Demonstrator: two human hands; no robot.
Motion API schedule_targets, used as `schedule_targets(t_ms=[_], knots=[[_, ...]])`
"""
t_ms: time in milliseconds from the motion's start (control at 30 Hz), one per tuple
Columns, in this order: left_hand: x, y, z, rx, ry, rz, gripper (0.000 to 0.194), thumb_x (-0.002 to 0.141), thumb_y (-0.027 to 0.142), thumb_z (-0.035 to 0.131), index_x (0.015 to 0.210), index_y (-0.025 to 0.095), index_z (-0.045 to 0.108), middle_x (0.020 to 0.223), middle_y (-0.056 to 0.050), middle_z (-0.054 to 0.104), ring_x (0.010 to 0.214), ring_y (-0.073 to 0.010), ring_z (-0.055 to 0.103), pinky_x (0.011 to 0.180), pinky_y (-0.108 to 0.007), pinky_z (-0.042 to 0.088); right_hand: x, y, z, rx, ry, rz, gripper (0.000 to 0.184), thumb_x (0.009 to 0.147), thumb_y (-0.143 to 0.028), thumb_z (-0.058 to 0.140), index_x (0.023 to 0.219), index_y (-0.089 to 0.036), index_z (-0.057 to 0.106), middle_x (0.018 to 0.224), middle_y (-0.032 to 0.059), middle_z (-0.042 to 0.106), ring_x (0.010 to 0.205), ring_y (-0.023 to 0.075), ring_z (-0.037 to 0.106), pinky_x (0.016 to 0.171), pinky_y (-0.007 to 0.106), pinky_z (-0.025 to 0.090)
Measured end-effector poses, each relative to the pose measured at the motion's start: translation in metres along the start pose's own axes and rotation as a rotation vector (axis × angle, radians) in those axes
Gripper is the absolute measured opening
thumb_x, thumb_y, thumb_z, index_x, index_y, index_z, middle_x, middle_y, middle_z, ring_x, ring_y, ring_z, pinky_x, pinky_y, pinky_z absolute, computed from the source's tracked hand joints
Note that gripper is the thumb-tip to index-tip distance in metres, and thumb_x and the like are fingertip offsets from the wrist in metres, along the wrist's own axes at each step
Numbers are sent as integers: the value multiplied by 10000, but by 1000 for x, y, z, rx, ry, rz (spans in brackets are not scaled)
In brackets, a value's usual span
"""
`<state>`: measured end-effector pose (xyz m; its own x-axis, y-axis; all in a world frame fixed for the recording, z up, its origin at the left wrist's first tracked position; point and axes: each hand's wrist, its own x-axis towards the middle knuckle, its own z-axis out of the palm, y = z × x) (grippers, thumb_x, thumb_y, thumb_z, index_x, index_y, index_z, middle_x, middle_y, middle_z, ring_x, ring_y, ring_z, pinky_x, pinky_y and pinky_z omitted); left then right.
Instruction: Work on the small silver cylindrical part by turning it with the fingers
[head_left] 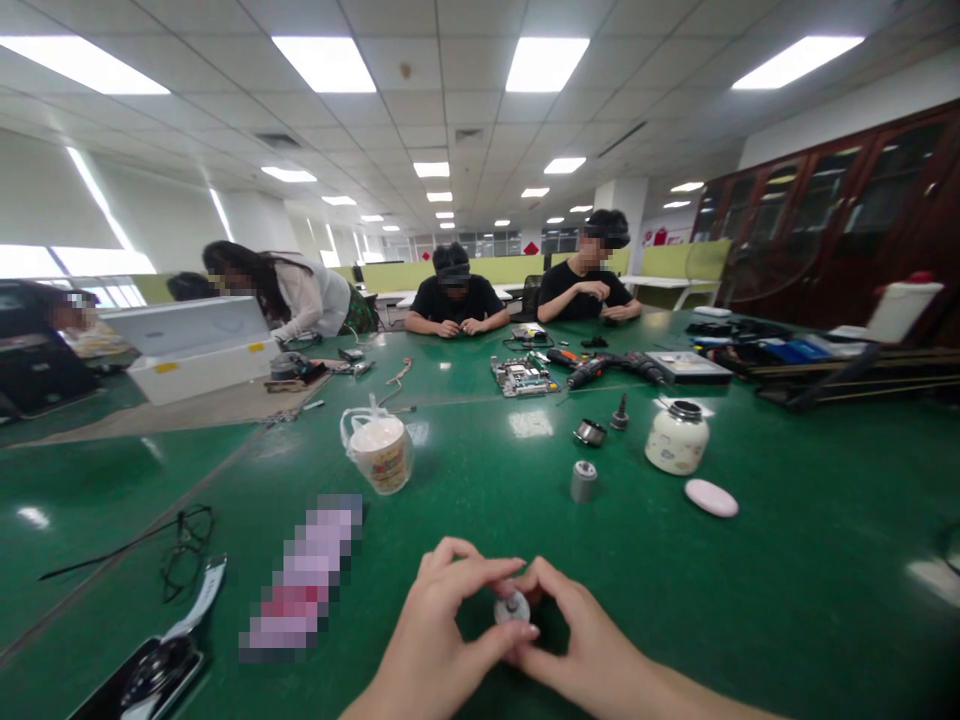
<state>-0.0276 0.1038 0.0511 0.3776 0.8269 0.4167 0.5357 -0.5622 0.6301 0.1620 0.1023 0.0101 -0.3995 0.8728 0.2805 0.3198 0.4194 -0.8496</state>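
Left hand [433, 618] and right hand [591, 642] together pinch a small round metal part [513, 608] between thumbs and fingertips, over the green table [480, 455] (whether it touches is hidden); a light, even grip from both sides should keep it from tilting or slipping.

Smooth metallic round part [512, 608], glossy tabletop [472, 455], metal cylinder [583, 484], thin plastic bag [377, 450], polished wooden cabinets [814, 205]

The head-worn view looks forward and slightly down from above the near side of the glossy green tabletop [480, 460], taking in the bare left hand [439, 615] and bare right hand [585, 630] close at the bottom and the white panelled ceiling [442, 75] across the top.
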Motion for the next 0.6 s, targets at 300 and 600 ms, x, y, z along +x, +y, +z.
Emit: schedule_targets(t_ms=[300,600], knots=[[-3,-1,4,-132,13,62,386,832,123,644,1186,273,674,1133,-46,743,1132,-249,613,968,-406,492,-1,4,2,-31,16,11,272,747,-178,757,953,-216,584,953,0,679,897,199,632,823,301,465],[-2,-7,3,-56,52,59,370,821,139,704,1155,291,648,832,23,796,909,-223,683,843,-353,491,-1,-1,0,-5,0,8,261,758,-195,763,959,-216,597,955,-6,679,894,189,638,818,292,468]])
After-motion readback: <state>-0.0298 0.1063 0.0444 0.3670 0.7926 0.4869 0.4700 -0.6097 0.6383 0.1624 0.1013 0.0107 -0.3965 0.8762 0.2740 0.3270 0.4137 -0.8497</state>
